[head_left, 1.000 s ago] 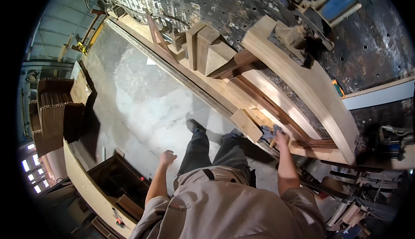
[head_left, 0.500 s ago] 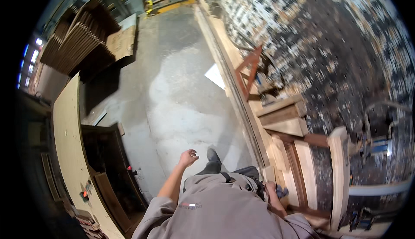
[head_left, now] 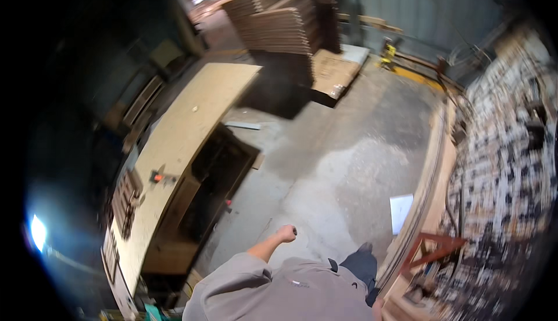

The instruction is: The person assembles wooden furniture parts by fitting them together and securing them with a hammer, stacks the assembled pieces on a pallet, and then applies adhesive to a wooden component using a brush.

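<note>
We see the left hand (head_left: 286, 233) out in front of the body over the concrete floor (head_left: 325, 176), curled into a loose fist. A small dark spot shows at the knuckles; we cannot tell whether it is something held. The hand touches nothing else. The right hand does not appear; only a strip of skin at the lower edge, beside the bench, may belong to that arm.

Nearest the left hand, to its left, stands a long worktable (head_left: 186, 141) with a pale board top and a dark open recess along its side. A small orange-and-black tool (head_left: 157, 177) lies on the top.

To the right runs a wooden bench (head_left: 433, 187) along a blurred perforated wall. A white sheet (head_left: 401, 212) lies on the floor against it, and a red triangular frame (head_left: 433, 248) leans just below.

Stacked dark panels (head_left: 288, 27) stand well away, on a low pallet (head_left: 334, 74).
</note>
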A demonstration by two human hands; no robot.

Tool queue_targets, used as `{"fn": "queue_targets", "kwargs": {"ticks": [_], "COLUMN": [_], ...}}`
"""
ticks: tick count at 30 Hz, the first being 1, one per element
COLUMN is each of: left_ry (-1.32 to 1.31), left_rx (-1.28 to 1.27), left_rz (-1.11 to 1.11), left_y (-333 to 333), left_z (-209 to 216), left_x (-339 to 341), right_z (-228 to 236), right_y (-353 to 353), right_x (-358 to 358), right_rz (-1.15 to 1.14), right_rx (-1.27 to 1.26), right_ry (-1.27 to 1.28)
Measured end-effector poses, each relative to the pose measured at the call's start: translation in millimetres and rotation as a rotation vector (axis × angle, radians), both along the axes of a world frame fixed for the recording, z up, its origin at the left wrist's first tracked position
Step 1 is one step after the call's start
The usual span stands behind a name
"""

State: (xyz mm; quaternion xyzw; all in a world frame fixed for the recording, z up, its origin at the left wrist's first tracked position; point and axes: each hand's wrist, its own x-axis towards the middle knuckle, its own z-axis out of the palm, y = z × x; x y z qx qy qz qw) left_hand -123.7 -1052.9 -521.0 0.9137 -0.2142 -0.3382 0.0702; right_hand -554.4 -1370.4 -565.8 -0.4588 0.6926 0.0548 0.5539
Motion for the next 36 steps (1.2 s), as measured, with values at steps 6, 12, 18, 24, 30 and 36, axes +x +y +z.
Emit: {"fn": "queue_targets", "kwargs": {"ticks": [6,12,18,24,30,36], "left_ry": [0.079,0.097,0.459,0.337,-0.049,-0.232], "left_rx": [-0.006,-0.075,0.057,0.027,-0.079,-0.623], "left_rz": [0.451,0.568,0.564,0.365,0.088,-0.278], "left_y": [-43.1,-109.9,-200.6,-348.8,-560.6,-845.3], "left_z": [24.1,-31.4,-59.2,-30.0,32.1,144.6], "left_x": [7.8,-1.6,148.2,385.8,562.5,662.0], "right_z": [-36.7,-32.2,3.8,23.9,68.0,-23.9], "right_y": [-175.1,-354.3,-436.5,-450.6,-482.9,-547.1], "right_x": [77.7,233.4,344.4,388.9,464.6,508.8], "right_rz": [0.106,0.207,0.213,0.292,0.060,0.393], "right_rx": [0.015,0.022,-0.109,-0.072,0.026,-0.219], "right_ry": [-0.123,-0.266,-0.269,-0.145,0.012,-0.309]}}
